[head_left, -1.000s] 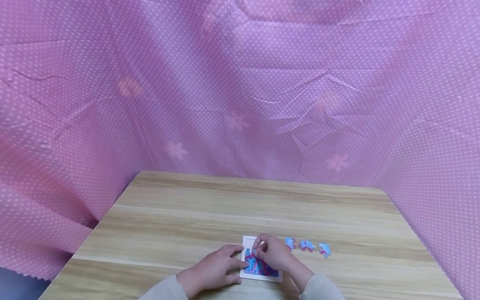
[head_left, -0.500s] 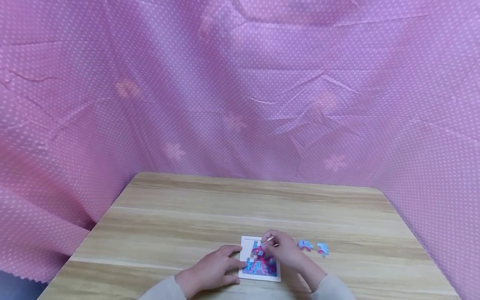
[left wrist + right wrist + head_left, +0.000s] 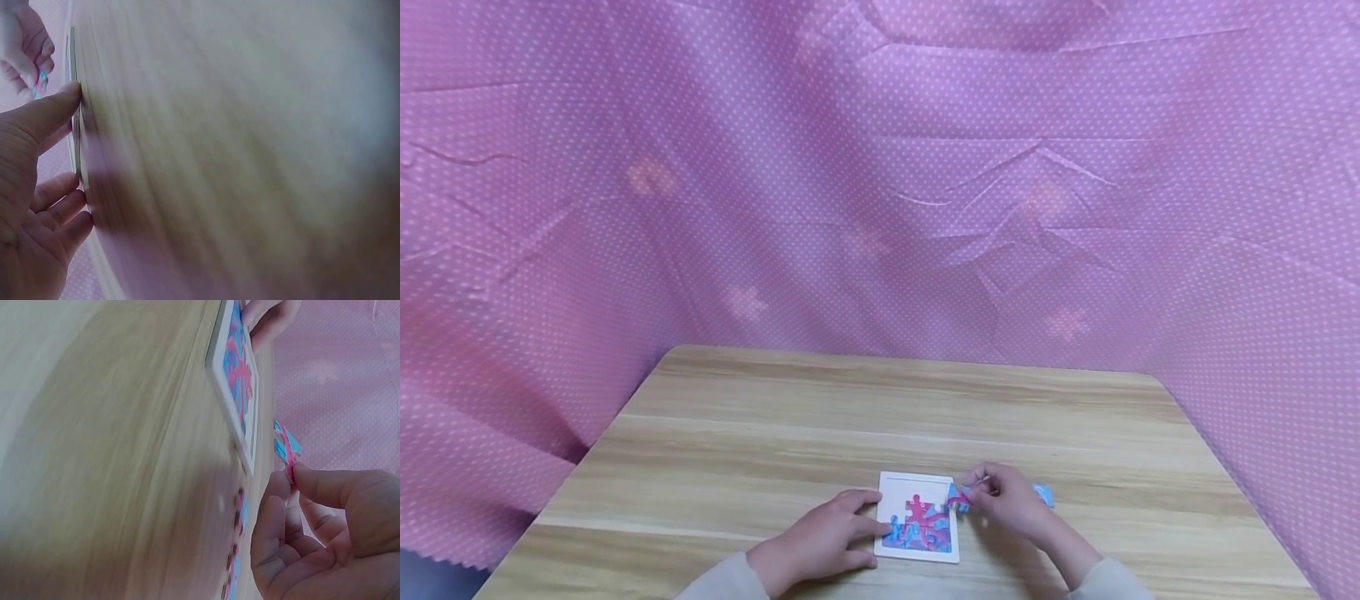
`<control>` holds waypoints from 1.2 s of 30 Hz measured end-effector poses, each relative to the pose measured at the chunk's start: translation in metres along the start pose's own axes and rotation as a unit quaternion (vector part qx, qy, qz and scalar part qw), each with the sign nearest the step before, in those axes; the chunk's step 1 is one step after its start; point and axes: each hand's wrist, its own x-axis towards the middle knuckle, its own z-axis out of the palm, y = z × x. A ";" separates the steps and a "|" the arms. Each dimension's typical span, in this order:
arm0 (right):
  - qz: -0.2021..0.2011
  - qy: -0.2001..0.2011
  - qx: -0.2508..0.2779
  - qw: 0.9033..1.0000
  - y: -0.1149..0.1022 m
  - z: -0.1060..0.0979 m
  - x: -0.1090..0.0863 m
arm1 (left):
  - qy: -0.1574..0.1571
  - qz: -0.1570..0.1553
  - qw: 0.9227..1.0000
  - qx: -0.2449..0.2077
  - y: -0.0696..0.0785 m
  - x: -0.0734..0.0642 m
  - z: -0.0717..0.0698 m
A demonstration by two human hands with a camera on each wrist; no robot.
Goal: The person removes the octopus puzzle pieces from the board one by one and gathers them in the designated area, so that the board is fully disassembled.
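Observation:
A white-framed jigsaw tray [image 3: 891, 496] lies on the table, with joined pink and blue puzzle pieces [image 3: 917, 529] across its lower part and bare white board above. My left hand [image 3: 823, 533] rests along the tray's left side, fingers fairly straight, one fingertip over the pieces and the thumb near the lower corner. Just beyond the tray's right edge, my right hand [image 3: 1011, 500] pinches a blue and pink puzzle piece [image 3: 286, 447] between thumb and fingertips. The right wrist view shows it raised beside the tray.
Loose puzzle pieces [image 3: 232, 572] lie in a row to the right of the tray; the right hand partly hides them from the head camera, one blue piece [image 3: 1043, 495] showing past it. Pink dotted cloth [image 3: 880, 208] hangs around the wooden table [image 3: 775, 417].
My right hand has moved from over the tray to its right, carrying the pinched piece. The tray's upper part is now uncovered and bare. The left hand has stayed at the tray's left side.

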 end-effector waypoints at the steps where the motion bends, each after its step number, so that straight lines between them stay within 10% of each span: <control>1: 0.000 -0.002 0.000 1.000 0.001 -0.002 -0.002 | 0.000 0.000 1.000 -0.001 0.000 0.000 0.000; 36: 0.068 0.077 -0.102 0.989 0.011 -0.006 -0.010 | 0.001 -0.006 1.000 0.005 0.002 0.002 0.001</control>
